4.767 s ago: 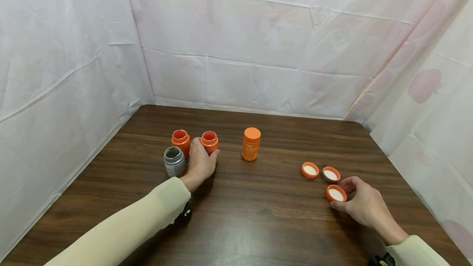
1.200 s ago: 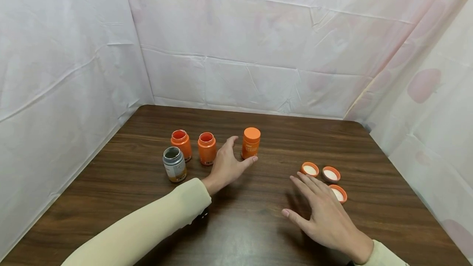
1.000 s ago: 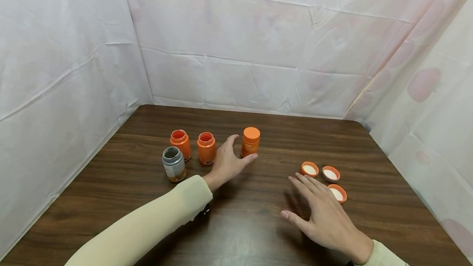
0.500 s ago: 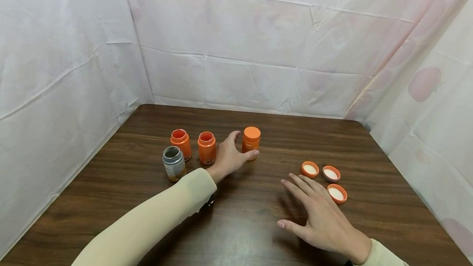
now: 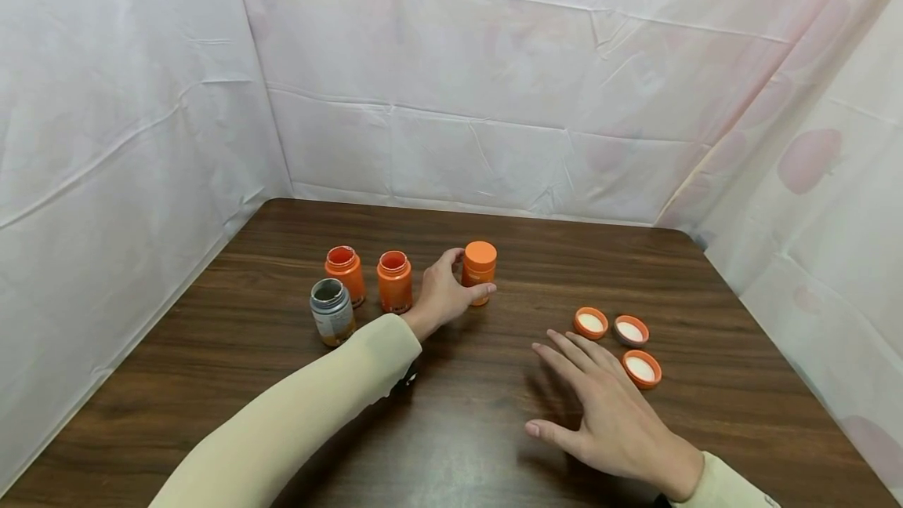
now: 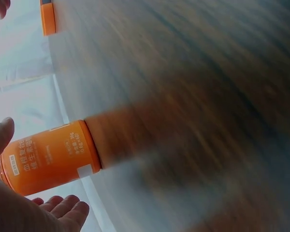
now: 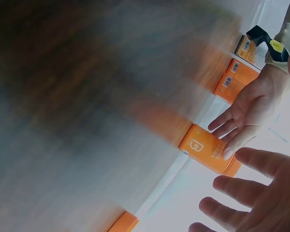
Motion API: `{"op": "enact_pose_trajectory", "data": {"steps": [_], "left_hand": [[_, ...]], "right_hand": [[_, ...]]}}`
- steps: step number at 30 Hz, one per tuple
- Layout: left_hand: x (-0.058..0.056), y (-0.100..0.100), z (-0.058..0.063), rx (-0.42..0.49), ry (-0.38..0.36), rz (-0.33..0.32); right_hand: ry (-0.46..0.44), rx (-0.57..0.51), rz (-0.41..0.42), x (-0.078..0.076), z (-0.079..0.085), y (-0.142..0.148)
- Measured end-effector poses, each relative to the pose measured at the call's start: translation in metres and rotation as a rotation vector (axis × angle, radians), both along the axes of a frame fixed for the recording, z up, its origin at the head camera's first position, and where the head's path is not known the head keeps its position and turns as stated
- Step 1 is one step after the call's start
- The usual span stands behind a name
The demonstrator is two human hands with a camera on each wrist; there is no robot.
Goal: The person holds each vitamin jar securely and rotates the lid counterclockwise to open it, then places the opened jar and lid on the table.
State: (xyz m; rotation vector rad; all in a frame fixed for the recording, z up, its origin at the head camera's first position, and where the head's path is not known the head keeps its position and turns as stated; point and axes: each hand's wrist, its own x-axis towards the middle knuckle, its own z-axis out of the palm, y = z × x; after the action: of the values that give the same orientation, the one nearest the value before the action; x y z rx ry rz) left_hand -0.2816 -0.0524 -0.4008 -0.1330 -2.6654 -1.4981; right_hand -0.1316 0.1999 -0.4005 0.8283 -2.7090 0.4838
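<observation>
My left hand [image 5: 443,288] reaches around the capped orange bottle [image 5: 480,261], with thumb and fingers spread to either side of it. In the left wrist view, gaps show between that bottle [image 6: 50,157] and the fingertips [image 6: 63,208]. It stands upright on the table. My right hand [image 5: 612,414] hovers with spread fingers, holding nothing, just left of three upturned lids. These are an orange lid [image 5: 591,323], a dark-sided lid [image 5: 631,330] and a nearer orange lid [image 5: 641,369], all with white inner faces.
Left of my left hand stand two uncapped orange bottles, one nearer [image 5: 395,282] and one farther left [image 5: 345,274], and an uncapped grey bottle [image 5: 332,312]. The dark wooden table [image 5: 451,429] is bounded by white cloth walls [image 5: 451,100].
My left hand has let go of an uncapped orange bottle and moved right to the capped one, closing in around it. My right hand has left the lids and moved left, fingers spreading.
</observation>
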Motion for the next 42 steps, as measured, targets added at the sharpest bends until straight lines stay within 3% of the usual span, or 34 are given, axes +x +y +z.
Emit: {"op": "enact_pose_trajectory", "data": {"steps": [7, 17, 24, 42], "left_hand": [[-0.004, 0.004, -0.001, 0.022, -0.024, 0.001], [-0.005, 0.006, -0.003, 0.069, 0.001, 0.012], [-0.001, 0.002, 0.001, 0.107, 0.037, 0.0], [0.02, -0.009, 0.004, 0.087, 0.066, -0.042]], "right_hand": [[-0.013, 0.005, -0.01, 0.0, -0.001, 0.0], [-0.015, 0.005, -0.02, 0.0, -0.001, 0.0], [-0.016, 0.004, -0.023, -0.002, 0.0, 0.0], [-0.01, -0.014, -0.016, -0.004, 0.0, -0.001]]}}
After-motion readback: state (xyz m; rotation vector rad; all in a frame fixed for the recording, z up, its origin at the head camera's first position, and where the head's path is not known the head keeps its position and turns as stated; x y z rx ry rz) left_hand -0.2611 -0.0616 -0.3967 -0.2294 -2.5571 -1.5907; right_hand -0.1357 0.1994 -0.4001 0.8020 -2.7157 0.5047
